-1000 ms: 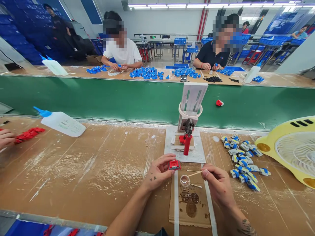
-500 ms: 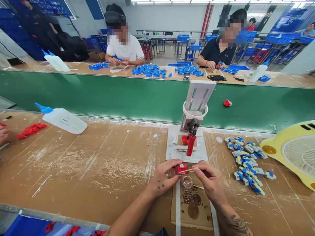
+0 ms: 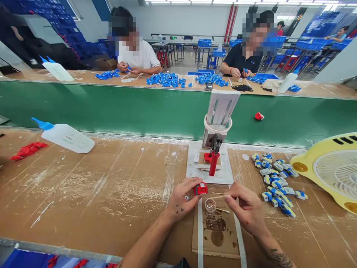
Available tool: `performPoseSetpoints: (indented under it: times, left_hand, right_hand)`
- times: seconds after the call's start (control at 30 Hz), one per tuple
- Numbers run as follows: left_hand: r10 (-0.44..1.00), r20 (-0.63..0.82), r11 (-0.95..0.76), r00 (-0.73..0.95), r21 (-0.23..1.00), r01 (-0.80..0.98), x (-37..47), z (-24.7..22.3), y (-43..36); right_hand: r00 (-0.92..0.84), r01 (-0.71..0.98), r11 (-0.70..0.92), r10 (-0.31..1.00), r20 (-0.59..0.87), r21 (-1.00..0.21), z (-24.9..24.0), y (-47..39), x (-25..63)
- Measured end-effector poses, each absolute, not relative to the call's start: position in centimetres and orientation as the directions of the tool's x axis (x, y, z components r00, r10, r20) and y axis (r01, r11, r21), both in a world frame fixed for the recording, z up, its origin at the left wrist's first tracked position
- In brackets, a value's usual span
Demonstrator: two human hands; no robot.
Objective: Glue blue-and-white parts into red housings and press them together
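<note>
My left hand pinches a small red plastic block with a pale patch on top, between thumb and fingers. Held in the closed fingers of my right hand is a thin wooden stick, its tip pointing left and apart from the block. A second thin line shows just below it; whether that is another stick I cannot tell. Below the hands stands a small clear cup, with a cotton swab lying against its right side. Both are on a stained cardboard piece taped down.
Ahead stands a clamp fixture with a red handle. Blue-and-white blocks lie beside a yellow fan at right. A white bottle and red parts are left. Two people sit across the green belt.
My right hand has drawn right and slightly down, taking the stick off the red block. My left hand still holds the block, now turned a little. The whole view has shifted slightly.
</note>
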State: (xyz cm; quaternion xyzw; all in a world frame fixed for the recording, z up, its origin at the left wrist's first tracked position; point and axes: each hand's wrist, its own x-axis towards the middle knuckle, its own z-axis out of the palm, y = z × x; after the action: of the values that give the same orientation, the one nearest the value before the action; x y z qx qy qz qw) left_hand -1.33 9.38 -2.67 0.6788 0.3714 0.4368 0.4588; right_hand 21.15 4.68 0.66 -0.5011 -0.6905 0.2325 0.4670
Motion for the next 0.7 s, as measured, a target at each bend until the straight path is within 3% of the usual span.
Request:
performPoseSetpoints:
  times: [0.1, 0.2, 0.37, 0.53, 0.7]
  left_hand:
    - [0.912, 0.243, -0.293, 0.331, 0.95, 0.11, -1.4, -2.7, 9.5]
    - [0.925, 0.219, -0.264, 0.311, 0.958, 0.108, -1.3, -2.6, 9.5]
    - [0.927, 0.2, -0.246, 0.319, 0.963, 0.111, -1.2, -2.3, 9.4]
    - [0.904, 0.201, -0.264, 0.376, 0.956, 0.124, -0.8, -2.3, 9.2]
    - [0.889, 0.227, -0.294, 0.398, 0.948, 0.117, -0.6, -2.6, 8.9]
  right_hand:
    - [-0.254, 0.525, 0.442, 0.897, 0.362, -0.728, -0.1, 4.6, 20.9]
    - [-0.306, 0.578, 0.415, 0.908, 0.286, -0.702, -0.7, 4.5, 20.7]
    - [-0.145, 0.528, 0.302, 0.953, 0.265, -0.794, -0.2, 4.5, 21.2]
    - [0.061, 0.326, 0.213, 0.968, 0.245, -0.921, 0.5, 5.1, 20.7]
    - [0.151, 0.212, 0.203, 0.959, 0.238, -0.956, 0.3, 6.0, 19.5]
